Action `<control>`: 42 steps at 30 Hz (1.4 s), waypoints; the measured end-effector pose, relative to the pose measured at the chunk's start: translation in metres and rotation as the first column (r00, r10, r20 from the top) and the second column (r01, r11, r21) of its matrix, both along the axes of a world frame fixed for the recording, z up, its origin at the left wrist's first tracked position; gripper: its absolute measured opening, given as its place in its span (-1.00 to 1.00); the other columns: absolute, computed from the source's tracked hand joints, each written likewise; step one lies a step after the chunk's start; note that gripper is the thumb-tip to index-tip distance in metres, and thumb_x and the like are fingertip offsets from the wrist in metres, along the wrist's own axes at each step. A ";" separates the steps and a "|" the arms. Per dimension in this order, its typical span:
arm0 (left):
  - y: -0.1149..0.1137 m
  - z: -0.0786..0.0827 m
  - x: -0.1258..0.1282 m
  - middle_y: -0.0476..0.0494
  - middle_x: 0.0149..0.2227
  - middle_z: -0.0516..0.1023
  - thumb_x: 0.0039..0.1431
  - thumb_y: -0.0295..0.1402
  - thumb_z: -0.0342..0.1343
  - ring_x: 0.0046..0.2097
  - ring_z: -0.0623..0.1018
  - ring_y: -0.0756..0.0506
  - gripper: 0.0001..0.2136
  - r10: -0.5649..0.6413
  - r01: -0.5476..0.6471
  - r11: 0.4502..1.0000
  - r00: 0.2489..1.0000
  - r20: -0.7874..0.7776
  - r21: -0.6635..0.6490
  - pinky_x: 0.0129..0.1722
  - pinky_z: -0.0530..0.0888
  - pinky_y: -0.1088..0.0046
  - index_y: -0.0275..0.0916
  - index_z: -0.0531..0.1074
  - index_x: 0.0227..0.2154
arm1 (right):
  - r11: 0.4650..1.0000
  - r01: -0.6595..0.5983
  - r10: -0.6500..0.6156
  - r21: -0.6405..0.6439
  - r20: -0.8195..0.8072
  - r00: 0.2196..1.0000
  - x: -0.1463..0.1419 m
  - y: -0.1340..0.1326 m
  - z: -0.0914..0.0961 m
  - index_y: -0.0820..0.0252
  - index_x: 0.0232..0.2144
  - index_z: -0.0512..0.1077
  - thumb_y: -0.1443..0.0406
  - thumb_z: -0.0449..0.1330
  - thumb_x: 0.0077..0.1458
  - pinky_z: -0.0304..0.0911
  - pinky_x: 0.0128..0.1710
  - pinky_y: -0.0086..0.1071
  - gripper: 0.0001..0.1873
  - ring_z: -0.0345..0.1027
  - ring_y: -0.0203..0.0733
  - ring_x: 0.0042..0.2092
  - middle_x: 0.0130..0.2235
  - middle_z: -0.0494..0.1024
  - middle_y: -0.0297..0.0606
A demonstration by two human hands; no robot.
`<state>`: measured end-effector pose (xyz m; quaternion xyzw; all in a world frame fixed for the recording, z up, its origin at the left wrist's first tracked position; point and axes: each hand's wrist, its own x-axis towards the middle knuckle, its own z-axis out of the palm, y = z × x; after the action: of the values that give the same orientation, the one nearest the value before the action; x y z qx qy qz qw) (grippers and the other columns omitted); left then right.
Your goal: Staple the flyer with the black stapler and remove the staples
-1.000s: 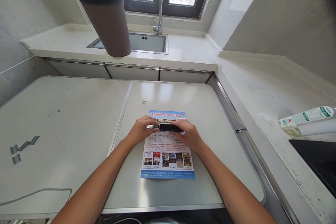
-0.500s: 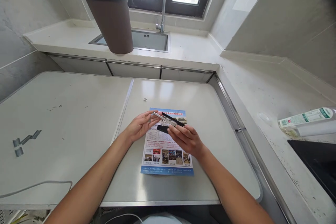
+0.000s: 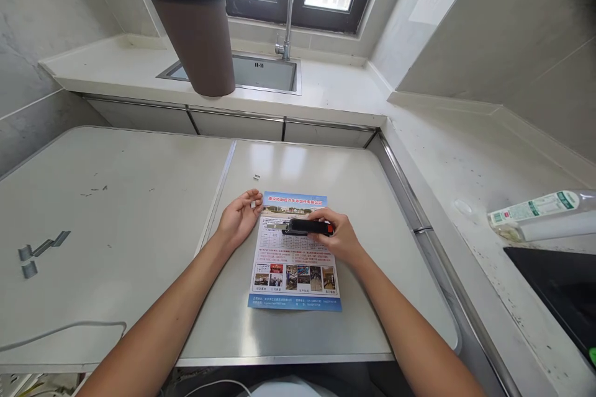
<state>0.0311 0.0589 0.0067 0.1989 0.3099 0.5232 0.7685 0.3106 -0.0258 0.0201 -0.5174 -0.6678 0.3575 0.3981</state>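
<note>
Stapler (image 3: 305,227), gripped in the right hand (image 3: 343,237) over a printed sheet (image 3: 295,257) on the desk (image 3: 367,198), its metal strip (image 3: 275,226) protruding and so apparently not yet closed up, while the loosely curled left hand (image 3: 238,221) holds a small pale piece (image 3: 253,203), seemingly not yet inserted.

Pulled left hand (image 3: 239,216) off stapler (image 3: 305,227), back beside upper left edge of flyer (image 3: 294,253), now with small pale bit (image 3: 253,204) at its fingers. Brought splayed stapler arms together, leveled in right hand (image 3: 338,236).
</note>
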 end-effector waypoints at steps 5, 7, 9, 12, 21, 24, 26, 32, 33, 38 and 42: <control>-0.011 0.006 0.005 -0.21 -0.02 0.61 0.19 -0.58 0.27 0.06 0.61 -0.08 -0.80 -0.072 0.089 0.985 0.991 -0.115 0.149 0.20 0.53 0.36 -0.30 0.58 -0.13 | 0.996 -0.075 0.080 -0.048 0.125 0.989 0.005 0.004 0.006 0.11 -0.21 0.55 0.37 0.34 -0.04 0.30 -0.19 -0.27 -0.73 0.45 -0.10 -0.18 -0.20 0.62 -0.27; -0.014 0.006 0.006 -0.22 0.06 0.61 0.24 -0.46 0.34 0.16 0.59 -0.14 -0.82 -0.086 0.125 0.962 0.982 -0.166 0.241 0.33 0.44 0.24 -0.27 0.57 -0.10 | 0.991 -0.104 0.115 -0.086 0.141 0.983 0.012 0.006 0.009 0.12 -0.19 0.53 0.37 0.34 -0.01 0.30 -0.22 -0.29 -0.73 0.44 -0.13 -0.21 -0.20 0.61 -0.28; -0.016 0.005 0.006 -0.24 0.11 0.61 0.28 -0.36 0.35 0.17 0.60 -0.16 -0.79 -0.104 0.164 0.939 0.974 -0.203 0.303 0.38 0.39 0.17 -0.25 0.54 -0.07 | 0.981 -0.167 0.180 -0.095 0.146 0.973 0.022 0.009 0.011 0.10 -0.14 0.54 0.30 0.38 0.03 0.34 -0.17 -0.26 -0.71 0.46 -0.10 -0.16 -0.14 0.62 -0.26; -0.018 0.005 0.008 -0.27 0.11 0.64 0.29 -0.29 0.37 0.12 0.65 -0.17 -0.71 -0.140 0.212 0.918 0.964 -0.228 0.334 0.36 0.40 0.11 -0.23 0.47 -0.01 | 0.984 -0.151 0.143 0.090 0.095 0.985 0.027 0.012 0.019 0.07 -0.08 0.57 0.12 0.42 0.13 0.37 0.00 -0.13 -0.67 0.46 0.01 0.01 -0.02 0.60 -0.15; -0.026 0.009 0.005 -0.23 -0.08 0.71 0.23 -0.27 0.42 -0.05 0.71 -0.16 -0.50 -0.386 0.442 0.804 0.897 -0.215 0.399 0.00 0.60 0.35 -0.19 0.39 0.16 | 0.821 -0.291 0.053 0.491 0.443 0.895 -0.073 0.008 0.054 0.01 0.08 0.55 0.40 0.24 0.35 0.38 0.07 -0.05 -0.69 0.39 -0.02 0.04 0.10 0.61 -0.19; -0.026 0.006 0.003 -0.13 -0.15 0.69 0.22 -0.29 0.43 -0.12 0.70 -0.09 -0.51 -0.415 0.452 0.791 0.892 -0.180 0.413 -0.05 0.60 0.44 -0.18 0.41 0.15 | 0.787 -0.379 0.064 0.487 0.546 0.835 -0.087 0.018 0.053 0.09 -0.03 0.59 0.52 0.14 0.33 0.40 -0.03 -0.12 -0.66 0.35 -0.04 -0.08 -0.02 0.65 -0.19; -0.026 0.004 0.002 -0.10 -0.16 0.69 0.23 -0.31 0.42 -0.12 0.70 -0.07 -0.52 -0.417 0.453 0.788 0.891 -0.179 0.418 -0.03 0.59 0.45 -0.15 0.41 0.15 | 0.772 -0.403 0.062 0.491 0.574 0.817 -0.086 0.023 0.049 0.10 -0.05 0.59 0.55 0.13 0.32 0.39 -0.07 -0.15 -0.64 0.34 -0.05 -0.11 -0.06 0.66 -0.18; -0.027 0.004 0.004 -0.21 -0.10 0.69 0.24 -0.12 0.39 -0.02 0.69 -0.18 -0.40 -0.455 0.533 0.706 0.846 -0.278 0.466 0.04 0.57 0.29 -0.13 0.32 0.24 | 0.741 -0.331 0.090 0.584 0.402 0.911 -0.074 0.021 0.054 0.04 -0.14 0.64 0.40 0.21 0.38 0.38 -0.15 -0.19 -0.79 0.42 -0.13 -0.19 -0.17 0.70 -0.25; -0.026 0.005 0.004 -0.25 -0.07 0.68 0.21 -0.06 0.40 0.02 0.68 -0.22 -0.36 -0.431 0.527 0.701 0.850 -0.304 0.480 0.09 0.56 0.24 -0.13 0.31 0.25 | 0.761 -0.261 0.078 0.593 0.315 0.946 -0.069 0.020 0.057 0.03 -0.17 0.65 0.38 0.23 0.38 0.40 -0.15 -0.21 -0.81 0.44 -0.14 -0.19 -0.19 0.70 -0.27; -0.011 0.003 -0.003 -0.19 -0.14 0.65 0.35 -0.06 0.22 -0.05 0.64 -0.18 -0.69 0.185 0.323 0.766 0.717 -0.672 0.555 0.06 0.53 0.21 -0.19 0.45 -0.06 | 0.858 0.204 -0.275 0.471 0.087 0.957 -0.001 0.037 0.047 0.05 -0.24 0.70 0.29 0.30 0.29 0.47 -0.14 -0.23 -0.86 0.53 -0.15 -0.21 -0.18 0.68 -0.25; 0.007 -0.004 -0.020 -0.20 -0.11 0.58 0.38 -0.27 0.10 -0.03 0.58 -0.21 -0.84 0.530 0.414 0.693 0.264 -0.806 0.591 0.07 0.51 0.18 -0.19 0.52 -0.12 | 0.835 0.431 -0.517 0.341 0.221 0.827 0.071 0.064 0.001 0.11 -0.32 0.71 0.31 0.26 0.15 0.51 -0.15 -0.24 -0.82 0.58 -0.13 -0.29 -0.23 0.71 -0.22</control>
<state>0.0112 0.0658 0.0031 0.7410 0.4843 0.3950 0.2455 0.3816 0.0385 0.0216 -0.6560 -0.6130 0.0655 0.4355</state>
